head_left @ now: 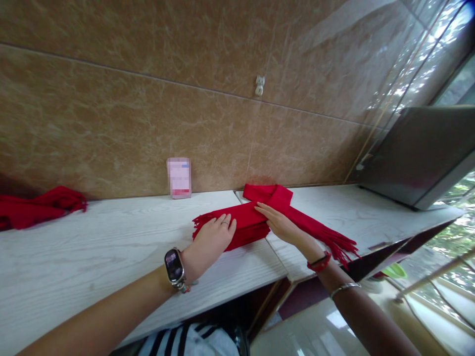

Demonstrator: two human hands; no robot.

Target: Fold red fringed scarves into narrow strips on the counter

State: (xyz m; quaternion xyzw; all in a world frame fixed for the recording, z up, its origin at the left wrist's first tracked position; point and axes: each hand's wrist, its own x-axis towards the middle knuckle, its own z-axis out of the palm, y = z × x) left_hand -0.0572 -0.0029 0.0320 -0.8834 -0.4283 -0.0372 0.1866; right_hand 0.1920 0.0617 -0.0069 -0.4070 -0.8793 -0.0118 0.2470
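A red fringed scarf (247,216) lies folded into a thick rectangle on the white wood-grain tabletop (122,247). On its left part rests my left hand (215,236), fingers laid over the cloth. My right hand (278,221) presses flat near its right end, with the fingers stretched out. Just behind and to the right is a second red scarf (300,217), bent over itself, its fringe pointing toward the front right. Whether the two pieces of cloth join is hidden by my right hand.
Another red cloth (40,205) with fringe lies at the far left. A pale card-like item (179,178), blurred out, leans on the brown tiled wall (129,109). At the right end stands a dark grey box-shaped appliance (419,153). A seam crosses the tabletop.
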